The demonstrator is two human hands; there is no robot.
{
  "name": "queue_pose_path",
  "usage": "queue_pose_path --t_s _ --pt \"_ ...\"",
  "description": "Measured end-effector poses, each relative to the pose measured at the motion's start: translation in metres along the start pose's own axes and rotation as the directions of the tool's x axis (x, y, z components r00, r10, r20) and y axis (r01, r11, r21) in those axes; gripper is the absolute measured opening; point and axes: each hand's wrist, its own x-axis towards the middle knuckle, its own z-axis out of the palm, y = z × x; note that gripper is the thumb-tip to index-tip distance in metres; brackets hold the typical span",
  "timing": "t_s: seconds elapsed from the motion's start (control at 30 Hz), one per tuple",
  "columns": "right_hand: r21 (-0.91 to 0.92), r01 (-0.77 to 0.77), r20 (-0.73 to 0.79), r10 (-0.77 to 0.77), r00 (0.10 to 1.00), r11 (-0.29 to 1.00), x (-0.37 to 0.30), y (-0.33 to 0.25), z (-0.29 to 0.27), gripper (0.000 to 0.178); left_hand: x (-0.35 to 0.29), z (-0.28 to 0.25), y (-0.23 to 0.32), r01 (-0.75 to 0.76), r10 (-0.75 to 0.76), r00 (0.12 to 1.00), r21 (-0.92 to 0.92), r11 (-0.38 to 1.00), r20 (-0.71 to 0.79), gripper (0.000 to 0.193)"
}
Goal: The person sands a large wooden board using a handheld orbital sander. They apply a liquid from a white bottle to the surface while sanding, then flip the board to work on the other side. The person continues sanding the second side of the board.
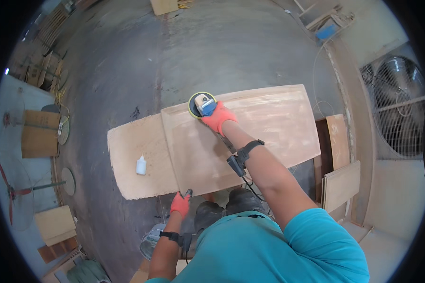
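Observation:
My right hand, in a red glove, is closed around the body of an orbital sander with a round, yellow-rimmed pad. The sander sits at the far edge of a smooth wooden panel, near its far left corner. At the panel's near edge is my left hand, also in a red glove with dark fingertips. Its thumb and a finger reach over that edge; the other fingers are hidden. A rougher board extends from under the panel's left side. On it stands a small white squeeze bottle.
A metal bucket stands beside my left forearm. Flat boards lean at the right, below a large caged wall fan. A cardboard box and a standing fan are on the left. A hose or cord trails from the sander under my right arm.

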Motion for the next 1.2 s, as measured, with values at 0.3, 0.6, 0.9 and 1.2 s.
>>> queue_pose_path --t_s 0.3,0.6,0.9,1.2 --pt "0.083 -0.190 -0.086 0.197 0.977 0.978 0.023 0.131 -0.106 0.077 0.014 -0.001 -0.035 0.008 0.002 0.997 0.134 0.991 -0.079 0.051" --pt "0.172 -0.292 -0.244 0.328 0.913 0.941 0.052 0.281 -0.186 0.087 0.012 -0.002 -0.017 0.025 -0.007 0.998 0.263 0.965 -0.067 0.052" --pt "0.297 -0.461 -0.284 0.539 0.793 0.836 0.087 0.368 -0.253 0.091 0.009 0.002 -0.008 0.108 -0.082 0.991 0.253 0.961 -0.108 0.049" --pt "0.205 -0.380 -0.281 0.426 0.860 0.902 0.084 0.336 -0.243 0.089 -0.001 0.002 0.012 0.085 -0.063 0.994 0.276 0.957 -0.088 0.047"
